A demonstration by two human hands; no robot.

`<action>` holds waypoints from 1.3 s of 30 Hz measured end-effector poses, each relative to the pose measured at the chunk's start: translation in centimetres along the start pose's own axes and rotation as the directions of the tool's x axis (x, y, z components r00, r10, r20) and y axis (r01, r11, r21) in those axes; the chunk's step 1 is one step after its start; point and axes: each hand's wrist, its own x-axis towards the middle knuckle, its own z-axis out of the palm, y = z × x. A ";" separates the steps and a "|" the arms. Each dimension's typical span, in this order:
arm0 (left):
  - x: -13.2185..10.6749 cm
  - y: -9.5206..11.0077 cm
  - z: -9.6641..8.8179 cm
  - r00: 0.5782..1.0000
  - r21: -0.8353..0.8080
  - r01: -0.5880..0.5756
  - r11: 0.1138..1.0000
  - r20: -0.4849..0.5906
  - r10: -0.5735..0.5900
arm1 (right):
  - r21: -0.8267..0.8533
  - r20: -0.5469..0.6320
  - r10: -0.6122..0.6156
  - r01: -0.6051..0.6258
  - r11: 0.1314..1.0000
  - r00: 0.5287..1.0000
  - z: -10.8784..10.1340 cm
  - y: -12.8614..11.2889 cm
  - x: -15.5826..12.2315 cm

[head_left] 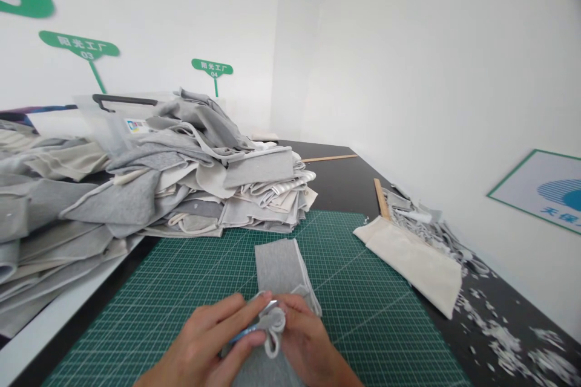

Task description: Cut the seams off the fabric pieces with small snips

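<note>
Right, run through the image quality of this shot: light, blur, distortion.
Head view: soft, even light, only faint shadow under the left hand and right hand, white wall nearly washed out; same view, the wide lens stretches the cutting mat grid toward the edges; the blue-handled tool and grey fabric at the fingers look smeared, and the green signs upper left are blurred.

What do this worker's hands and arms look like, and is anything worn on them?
Both are bare. The left hand and the right hand carry no gloves, and no ring, watch or bracelet shows. No sleeve reaches the wrists. Only a short stretch of each forearm shows before the picture's bottom edge cuts it off.
</note>
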 end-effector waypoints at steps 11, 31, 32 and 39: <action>0.7 0.4 -0.4 1.000 -0.005 -0.023 1.000 0.019 0.023 | 0.113 -0.069 0.000 0.008 0.994 0.998 0.1 0.1 0.0; 0.8 0.7 -0.8 1.000 0.075 -0.022 0.997 -0.010 0.023 | 0.124 -0.067 -0.029 0.037 0.992 0.997 -0.5 0.8 0.3; 0.9 0.7 -0.8 1.000 0.080 -0.026 0.996 -0.012 0.027 | 0.125 -0.069 -0.031 0.040 0.991 0.997 -0.5 0.8 0.3; 1.4 1.0 -0.8 0.999 0.037 -0.043 0.998 0.027 0.042 | 0.122 -0.091 -0.021 0.032 0.992 0.996 -0.4 0.7 0.2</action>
